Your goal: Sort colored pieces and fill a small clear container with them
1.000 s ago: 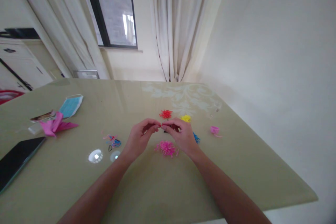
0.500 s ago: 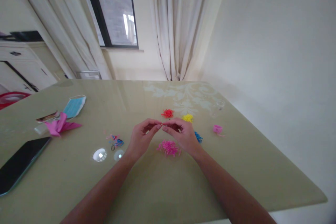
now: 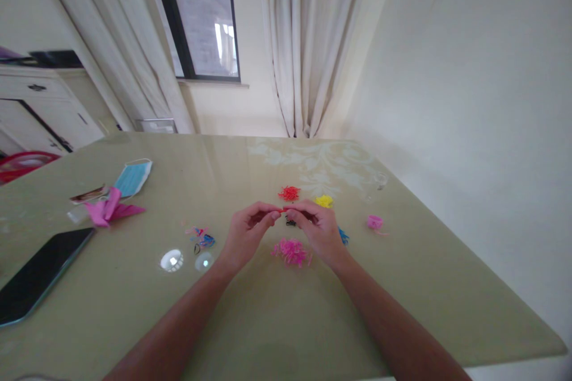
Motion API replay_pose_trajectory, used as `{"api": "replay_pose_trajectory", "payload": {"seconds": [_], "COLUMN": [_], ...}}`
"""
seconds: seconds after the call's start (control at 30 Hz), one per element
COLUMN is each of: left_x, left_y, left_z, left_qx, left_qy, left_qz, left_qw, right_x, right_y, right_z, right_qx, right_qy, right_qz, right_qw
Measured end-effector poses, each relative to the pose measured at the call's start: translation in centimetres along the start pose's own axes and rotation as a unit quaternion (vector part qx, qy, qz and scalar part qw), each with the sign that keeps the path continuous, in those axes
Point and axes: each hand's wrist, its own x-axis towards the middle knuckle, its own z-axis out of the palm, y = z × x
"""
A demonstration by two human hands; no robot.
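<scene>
My left hand (image 3: 243,235) and my right hand (image 3: 319,232) meet above the table, thumbs and forefingers pinched. Between their fingertips stretches a small red rubber band (image 3: 283,210). Just below lies a pile of pink rubber bands (image 3: 292,252), and a red pile (image 3: 289,193) sits beyond the fingers. Yellow bands (image 3: 324,201) and blue bands (image 3: 344,236) are by my right hand, which partly covers them. Some black bands (image 3: 290,222) show between the hands. Left of my left hand is a small mixed heap of coloured bands (image 3: 204,239).
On the left of the glossy table (image 3: 250,333) lie a black phone (image 3: 44,271), folded pink paper (image 3: 114,208) and a blue face mask (image 3: 134,178). A pink coiled strip (image 3: 375,222) lies to the right. A wall (image 3: 487,131) runs along the table's right side.
The red rubber band now shows stretched between my fingertips, which have drawn slightly apart. Black bands have come into sight between the hands. The whole view has shifted a little.
</scene>
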Motion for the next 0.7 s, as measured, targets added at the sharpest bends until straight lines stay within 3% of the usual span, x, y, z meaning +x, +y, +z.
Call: {"api": "replay_pose_trajectory", "payload": {"seconds": [0.53, 0.7], "left_x": [0.06, 0.34], "left_y": [0.02, -0.08], "left_z": [0.02, -0.41], "left_qx": [0.021, 0.089], "left_qy": [-0.006, -0.020], "left_qz": [0.000, 0.031], "left_qw": [1.000, 0.995], "right_x": [0.45, 0.54], "right_y": [-0.27, -0.07], "right_z": [-0.49, -0.65], "right_qx": [-0.037, -0.031], "right_qy": [-0.014, -0.006], "right_qz": [0.009, 0.011], "right_qw": [0.999, 0.999]}}
